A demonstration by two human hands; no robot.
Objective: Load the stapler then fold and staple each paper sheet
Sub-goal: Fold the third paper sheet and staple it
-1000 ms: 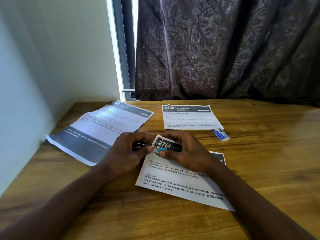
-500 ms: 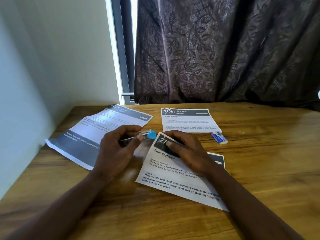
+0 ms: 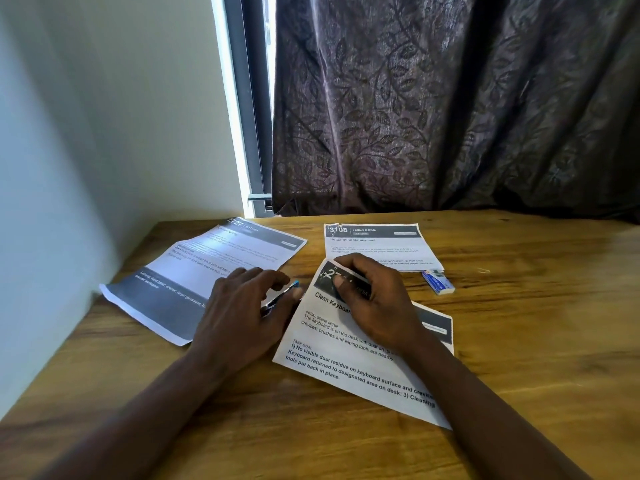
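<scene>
At centre frame, the right hand point(image 3: 377, 306) pinches the upper corner of the Clean Keyboard sheet point(image 3: 363, 368), with the thumb on top and the fingers curled over its edge. Just left, the left hand point(image 3: 239, 317) grips the small stapler point(image 3: 282, 295), clear of the paper. A loosened pinch would probably let the corner slip, so the staple might land skewed.

Daylight enters through the narrow window gap point(image 3: 269, 36) beside the dark curtain point(image 3: 450, 98); overall dim. Soft sheen on the table point(image 3: 554, 306). Edges bend, wide-angle. Far print blurry.
</scene>
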